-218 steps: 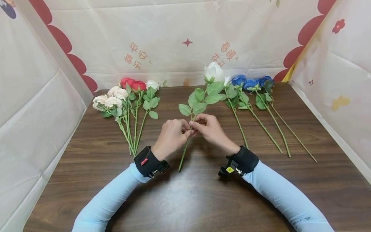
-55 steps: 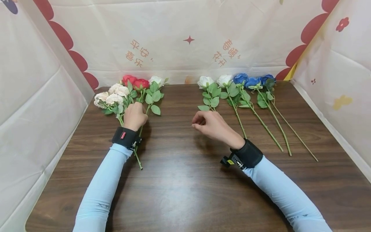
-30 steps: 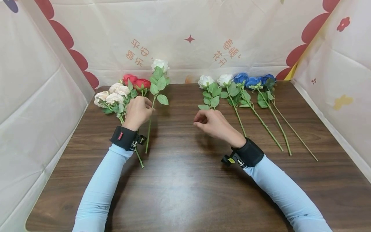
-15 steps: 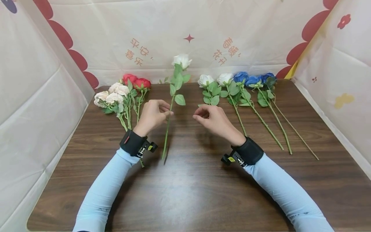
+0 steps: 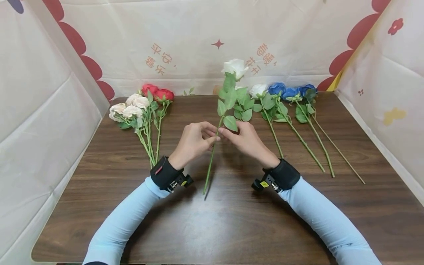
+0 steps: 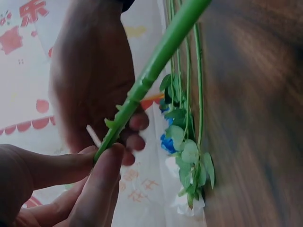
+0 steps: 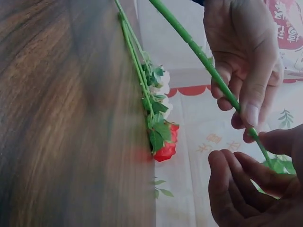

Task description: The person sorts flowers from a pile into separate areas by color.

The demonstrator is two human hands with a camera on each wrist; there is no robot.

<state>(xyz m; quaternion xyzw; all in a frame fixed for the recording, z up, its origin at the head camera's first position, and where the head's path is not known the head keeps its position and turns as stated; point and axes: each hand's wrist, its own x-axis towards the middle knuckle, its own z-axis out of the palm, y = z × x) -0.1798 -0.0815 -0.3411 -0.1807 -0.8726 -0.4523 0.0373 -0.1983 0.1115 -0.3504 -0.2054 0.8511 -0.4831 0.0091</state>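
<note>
A white rose (image 5: pixel 235 68) on a long green stem is held raised over the middle of the table, tilted with its bloom up and to the right. My left hand (image 5: pixel 195 141) pinches the stem below the leaves between thumb and fingers; the left wrist view shows small thorns on the stem (image 6: pixel 142 87). From the other side, my right hand (image 5: pixel 246 140) meets the stem just above that grip. In the right wrist view its thumb (image 7: pixel 279 142) is right at the stem, while the fingers (image 7: pixel 225 175) are loosely bent and spread apart from it.
At the left lie pale cream roses (image 5: pixel 132 106) and red roses (image 5: pixel 159 94), stems toward me. At the right lie another white rose (image 5: pixel 258 90), blue roses (image 5: pixel 289 92) and a bare-looking stem (image 5: pixel 341 152). A patterned cloth (image 5: pixel 198 22) encloses the table (image 5: pixel 198 235).
My left hand has lifted a white rose from the left group and carried it right to the middle. A white rose held earlier now lies at the right. My right hand has barely moved lately.
</note>
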